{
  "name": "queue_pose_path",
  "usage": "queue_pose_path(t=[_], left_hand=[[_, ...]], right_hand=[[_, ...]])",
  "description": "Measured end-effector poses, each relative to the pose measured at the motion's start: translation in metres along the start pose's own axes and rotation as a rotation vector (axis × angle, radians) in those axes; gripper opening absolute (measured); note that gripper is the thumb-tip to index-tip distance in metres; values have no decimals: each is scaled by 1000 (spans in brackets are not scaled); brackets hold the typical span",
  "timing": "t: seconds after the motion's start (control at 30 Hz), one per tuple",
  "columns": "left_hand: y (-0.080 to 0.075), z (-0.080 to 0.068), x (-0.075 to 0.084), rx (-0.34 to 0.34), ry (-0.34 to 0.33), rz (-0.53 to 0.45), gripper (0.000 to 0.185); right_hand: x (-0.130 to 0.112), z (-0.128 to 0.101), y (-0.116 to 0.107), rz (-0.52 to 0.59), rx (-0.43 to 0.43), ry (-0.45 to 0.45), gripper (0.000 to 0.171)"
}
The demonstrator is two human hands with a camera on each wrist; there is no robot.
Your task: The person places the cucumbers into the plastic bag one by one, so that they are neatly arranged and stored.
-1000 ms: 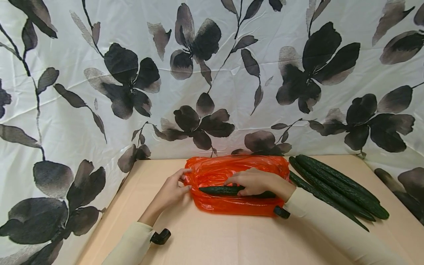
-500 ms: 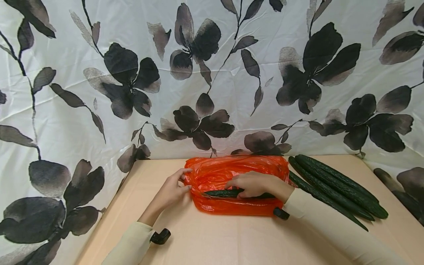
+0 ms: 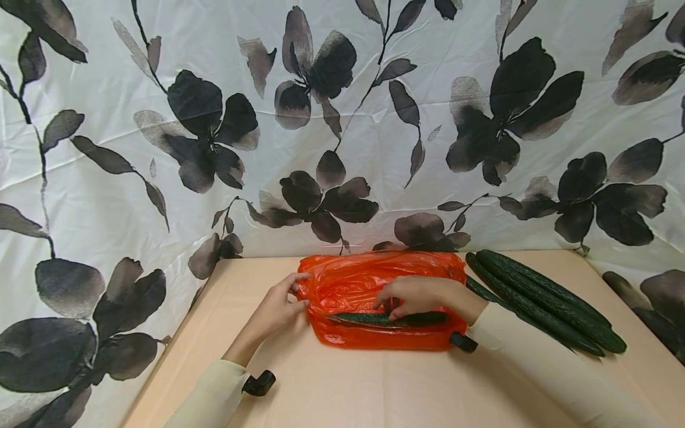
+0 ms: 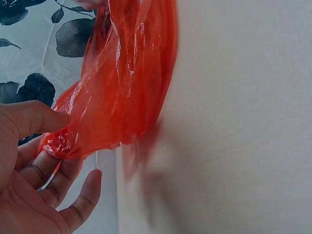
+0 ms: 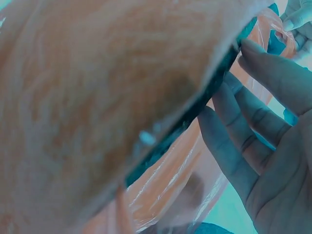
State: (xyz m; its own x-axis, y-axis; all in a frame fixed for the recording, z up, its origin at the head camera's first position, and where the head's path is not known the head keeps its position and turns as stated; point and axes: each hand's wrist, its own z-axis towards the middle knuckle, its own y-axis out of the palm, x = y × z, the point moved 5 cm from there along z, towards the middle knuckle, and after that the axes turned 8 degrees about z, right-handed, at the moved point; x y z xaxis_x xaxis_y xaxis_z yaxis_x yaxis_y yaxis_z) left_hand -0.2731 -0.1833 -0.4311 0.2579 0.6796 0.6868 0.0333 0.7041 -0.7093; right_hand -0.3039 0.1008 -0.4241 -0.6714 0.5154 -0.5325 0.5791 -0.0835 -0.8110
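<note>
The left hand [image 3: 278,309] pinches the bag [image 3: 374,279] at its 9 o'clock end, probably to keep the mouth open. The right hand [image 3: 414,295], fingers bent, touches a cucumber [image 3: 390,318] half inside; a real grip I cannot tell. More cucumbers [image 3: 540,300] wait at 3 o'clock. The right wrist view is blurred.

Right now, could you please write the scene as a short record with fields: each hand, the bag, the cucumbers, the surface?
left hand: pinches the left edge of the orange plastic bag
right hand: fingers rest on the cucumber lying on the bag's front part
orange plastic bag: flat on the table, long side left to right
other cucumbers: a pile on the table, right of the bag
table: beige, with a floral cloth behind it
</note>
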Motion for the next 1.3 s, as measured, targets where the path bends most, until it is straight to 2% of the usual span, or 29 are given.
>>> queue_pose_path(t=[0.53,1.07,1.3], left_hand=[[1,0,0,-2,-5,3,55],[2,0,0,-7,-13,9,55],[2,-1,-1,2,-29,9,58]], right_hand=[[6,-18,-5,13,27,-72,36],[18,-36,-11,90,77,-27,36],[15,-51,-20,115,108,-18,35]])
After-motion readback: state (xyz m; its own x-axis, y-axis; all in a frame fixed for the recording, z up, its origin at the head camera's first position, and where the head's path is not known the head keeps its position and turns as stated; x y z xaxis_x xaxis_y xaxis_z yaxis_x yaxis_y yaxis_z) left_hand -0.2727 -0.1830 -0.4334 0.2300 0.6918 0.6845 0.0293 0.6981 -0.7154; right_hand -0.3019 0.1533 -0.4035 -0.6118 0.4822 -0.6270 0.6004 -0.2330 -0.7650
